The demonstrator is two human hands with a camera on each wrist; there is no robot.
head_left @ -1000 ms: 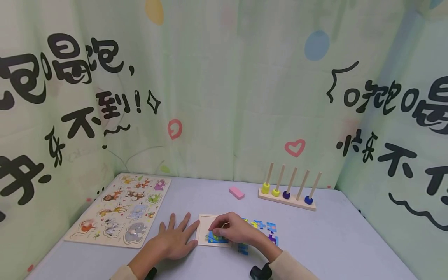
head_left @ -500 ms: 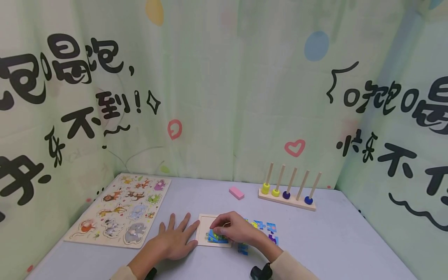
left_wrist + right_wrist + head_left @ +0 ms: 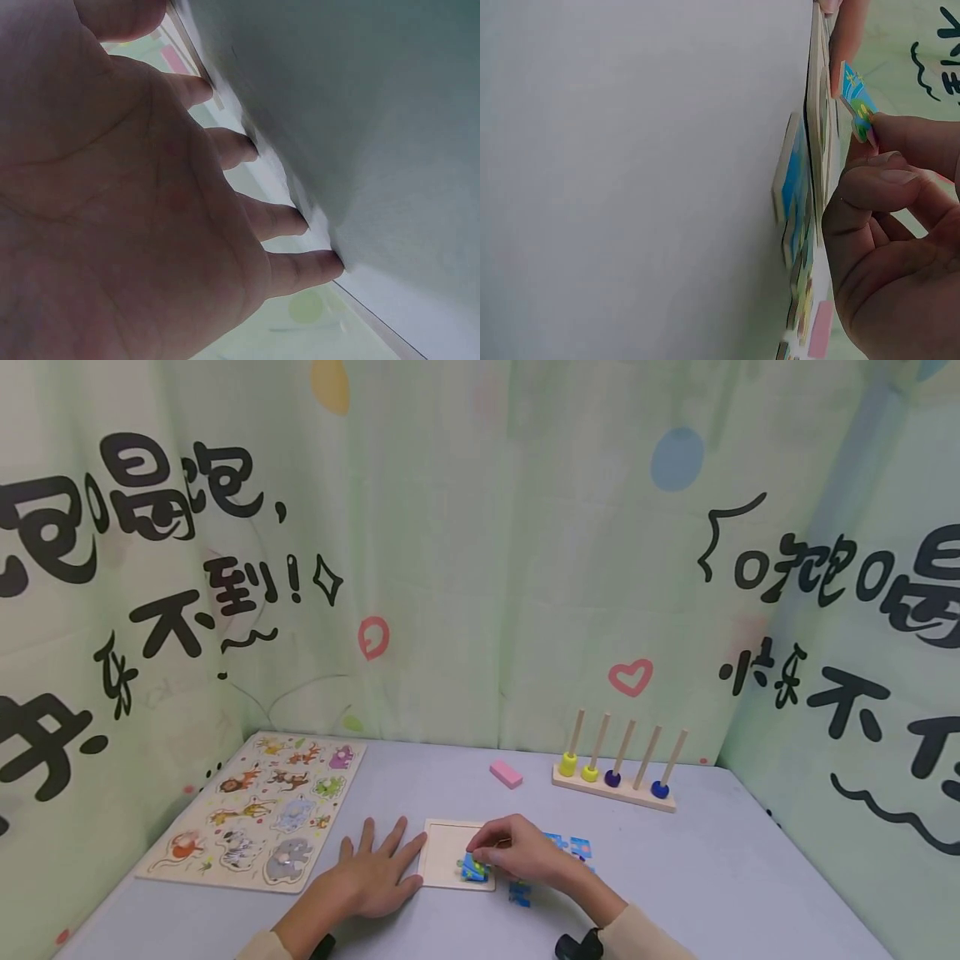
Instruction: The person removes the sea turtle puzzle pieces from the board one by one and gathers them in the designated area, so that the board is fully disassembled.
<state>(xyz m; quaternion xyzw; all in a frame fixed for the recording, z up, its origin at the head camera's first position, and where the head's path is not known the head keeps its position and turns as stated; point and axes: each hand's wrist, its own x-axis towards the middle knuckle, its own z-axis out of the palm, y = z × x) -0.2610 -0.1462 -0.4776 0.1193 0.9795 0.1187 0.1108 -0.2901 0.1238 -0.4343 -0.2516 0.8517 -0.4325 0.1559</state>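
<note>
My left hand [image 3: 378, 878] lies with fingers spread on the white tabletop, its index fingertip and thumb at the left edge of a small wooden puzzle tray [image 3: 441, 852]. In the left wrist view, the left palm [image 3: 150, 187] shows nothing held, and the fingertips meet the table. Over the tray's lower right part, my right hand [image 3: 525, 856] pinches a blue jigsaw piece [image 3: 859, 97] with green and yellow print between thumb and fingers. The right wrist view shows this piece tilted, raised above the tray's edge. Fingers partly hide the piece in the head view.
Several loose blue jigsaw pieces [image 3: 519, 893] lie right of the tray, partly behind the right forearm. A large animal puzzle board [image 3: 247, 810] lies at the left. Further back are a pink block [image 3: 506, 774] and a wooden peg stand [image 3: 615, 789] with yellow and blue beads.
My right hand has shifted slightly right over the tray, with the blue jigsaw piece in its fingers. More of the tray's bare base shows at its left. My left hand stays in place.
</note>
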